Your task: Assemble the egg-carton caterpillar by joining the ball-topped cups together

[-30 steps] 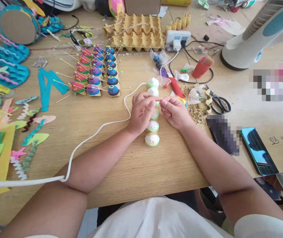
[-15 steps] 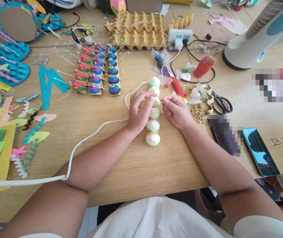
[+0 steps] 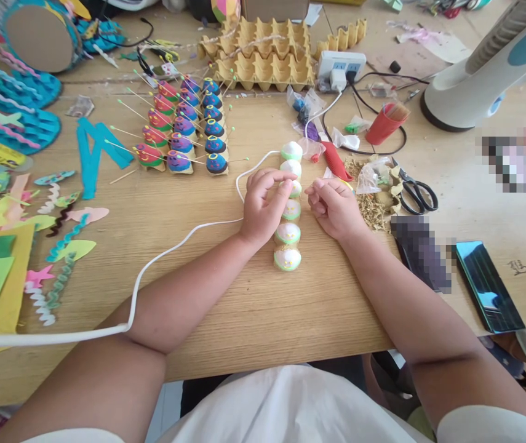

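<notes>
A strip of egg-carton cups (image 3: pixel 287 234) runs away from me mid-table, covered in white with pale green rims; the nearer cups carry small yellow and pink face marks. My left hand (image 3: pixel 265 203) lies against the strip's left side, its thumb and forefinger almost meeting over the third cup from the far end. Whatever those fingertips hold, if anything, is too small to make out. Just right of the strip, and apart from it, my right hand (image 3: pixel 334 206) is closed with thumb and forefinger pinched. Nothing between its fingertips can be made out.
Painted egg-carton rows (image 3: pixel 182 126) with long pins stand at far left. Beyond lie egg trays (image 3: pixel 263 55) and a power strip (image 3: pixel 341 64). Scissors (image 3: pixel 417 191), a phone (image 3: pixel 488 286) and a red cup (image 3: pixel 385 123) are right. A white cable (image 3: pixel 165 252) crosses my left arm.
My right hand has drawn slightly away from the strip to the right. My left hand keeps its place at the third cup. The whole view has shifted a little.
</notes>
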Demonstrator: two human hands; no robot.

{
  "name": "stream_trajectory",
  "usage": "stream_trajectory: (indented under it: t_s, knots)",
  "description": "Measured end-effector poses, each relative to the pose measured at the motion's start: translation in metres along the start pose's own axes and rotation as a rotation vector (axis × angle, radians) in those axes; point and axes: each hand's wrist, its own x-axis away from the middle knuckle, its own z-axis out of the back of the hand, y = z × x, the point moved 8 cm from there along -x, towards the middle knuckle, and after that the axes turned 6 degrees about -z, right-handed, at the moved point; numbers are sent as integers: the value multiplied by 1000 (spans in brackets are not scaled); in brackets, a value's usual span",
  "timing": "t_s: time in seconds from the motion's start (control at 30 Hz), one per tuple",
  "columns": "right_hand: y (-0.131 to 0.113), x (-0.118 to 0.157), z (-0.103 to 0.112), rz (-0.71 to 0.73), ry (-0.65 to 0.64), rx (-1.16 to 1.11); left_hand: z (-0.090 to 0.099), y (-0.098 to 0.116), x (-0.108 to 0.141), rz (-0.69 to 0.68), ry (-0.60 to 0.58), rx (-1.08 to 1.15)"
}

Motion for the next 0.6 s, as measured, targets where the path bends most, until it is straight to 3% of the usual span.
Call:
stream_trajectory:
  t_s: [0.6]
  knots:
    - [3,0,-2,29,-10,114,-2,15,0,-72,6,-15]
